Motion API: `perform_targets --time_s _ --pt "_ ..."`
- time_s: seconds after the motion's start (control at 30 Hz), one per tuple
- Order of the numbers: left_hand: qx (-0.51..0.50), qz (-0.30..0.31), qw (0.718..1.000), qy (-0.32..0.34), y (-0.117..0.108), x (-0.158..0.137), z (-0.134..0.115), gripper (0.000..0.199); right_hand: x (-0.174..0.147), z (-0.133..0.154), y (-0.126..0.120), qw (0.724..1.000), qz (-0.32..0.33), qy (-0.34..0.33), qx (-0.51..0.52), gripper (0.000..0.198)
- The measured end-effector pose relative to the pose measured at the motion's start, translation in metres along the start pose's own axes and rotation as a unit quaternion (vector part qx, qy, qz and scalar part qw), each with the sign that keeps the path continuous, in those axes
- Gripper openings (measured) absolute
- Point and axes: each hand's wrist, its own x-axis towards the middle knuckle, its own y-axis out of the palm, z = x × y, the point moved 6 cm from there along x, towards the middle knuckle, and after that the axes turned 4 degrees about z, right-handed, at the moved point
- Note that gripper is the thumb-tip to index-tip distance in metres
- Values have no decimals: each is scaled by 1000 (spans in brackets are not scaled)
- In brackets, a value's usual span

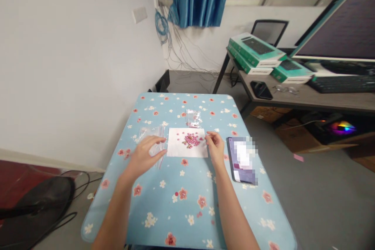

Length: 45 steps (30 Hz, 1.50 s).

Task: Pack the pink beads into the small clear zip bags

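Note:
A white sheet of paper [172, 148] lies on the flowered tablecloth, with a small heap of pink beads [191, 139] and a few gold-coloured pieces in its middle. Several single beads are scattered left of the heap. My left hand [146, 151] hovers at the sheet's left edge, thumb and fingers apart, partly over a clear zip bag [143, 132]. At the right edge of the paper, my right hand [215, 146] has its thumb and forefinger drawn together; whatever is between the tips is too small to make out. Behind the sheet lies another clear bag [193, 117] with some pink in it.
A phone [241, 160] with a lit screen lies on the tablecloth [164, 211] to the right. One red bead [176, 194] sits nearer me. Beyond, a desk [336, 99] holds green keyboard boxes [254, 50], a dark phone [260, 90], glasses [285, 90] and a monitor [342, 23].

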Motion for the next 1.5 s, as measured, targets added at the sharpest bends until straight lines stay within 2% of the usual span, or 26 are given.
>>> perform_targets --time_s 0.07,0.13,0.2,0.4,0.6,0.8,1.07,1.23,1.4,1.5 --pt "61 67 996 0 -14 4 19 41 0 0 0 1000 1 4 2 25" --pt "107 156 982 9 -17 9 36 55 1 -1 0 1000 2 7 4 25" --pt "153 209 966 10 -16 15 49 64 1 -2 0 1000 5 8 5 25" --pt "244 295 924 18 2 30 64 80 1 -4 2 1000 18 6 3 24" --pt "261 301 917 19 8 37 67 72 0 -3 1 1000 21 6 2 25" --pt "274 323 906 16 9 35 70 80 1 -2 1 1000 14 -2 -3 22" --pt "258 285 923 33 6 35 64 71 0 0 2 1000 12 -4 -5 20" --pt "206 276 937 61 -3 38 35 65 1 -2 2 1000 13 -10 -12 21" --pt "186 226 954 63 -11 35 -3 56 0 -2 1 999 14 -15 -30 23" --pt "169 184 965 72 -10 30 -19 51 -3 6 0 992 5 -42 -116 22"
